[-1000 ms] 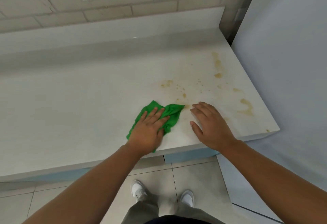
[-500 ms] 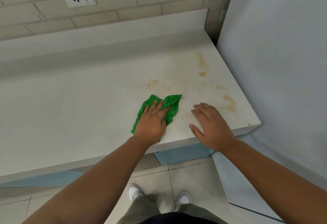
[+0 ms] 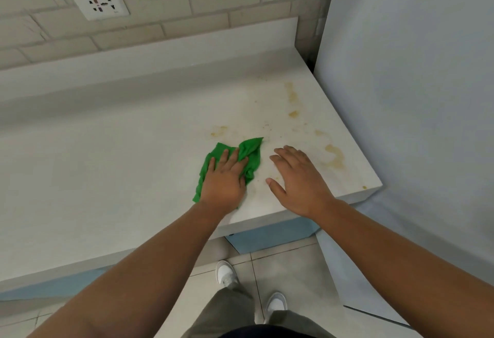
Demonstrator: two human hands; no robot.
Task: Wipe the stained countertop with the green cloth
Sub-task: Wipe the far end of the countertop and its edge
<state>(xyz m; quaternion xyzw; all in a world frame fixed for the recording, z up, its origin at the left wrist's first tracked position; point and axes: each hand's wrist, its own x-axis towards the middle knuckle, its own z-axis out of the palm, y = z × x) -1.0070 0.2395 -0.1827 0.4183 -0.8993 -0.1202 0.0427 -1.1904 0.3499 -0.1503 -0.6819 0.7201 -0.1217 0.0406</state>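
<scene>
L hand flat on green cloth, long axis diagonal, tip up-right; R hand fingers spread on countertop.

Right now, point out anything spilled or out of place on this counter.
The countertop is spotted yellow-brown at its right end: a curved smear near the right edge, a streak farther back, and a smudge just beyond the green cloth. It looks like an unwiped spill. The left hand presses the cloth short of them.
</scene>
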